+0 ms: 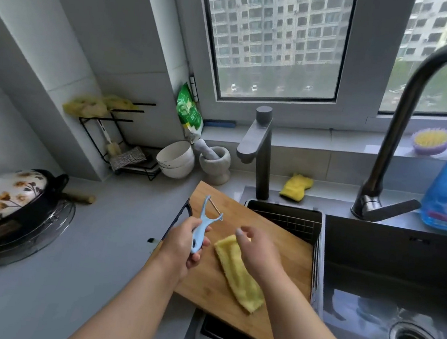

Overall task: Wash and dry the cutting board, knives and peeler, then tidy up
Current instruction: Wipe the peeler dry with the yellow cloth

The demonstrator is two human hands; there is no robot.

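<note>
Head view: the left hand [180, 245] grips the blue peeler [204, 227] by its handle, blade end up, over the left edge of the wooden cutting board [272, 247]. The right hand [256, 249] hovers with relaxed fingers above a yellow cloth [240, 277] lying on the board, just left of the sink [389, 272].

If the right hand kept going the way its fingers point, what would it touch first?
Probably the peeler held in the left hand: the right hand points left over the yellow cloth. Depth is unclear.
</note>
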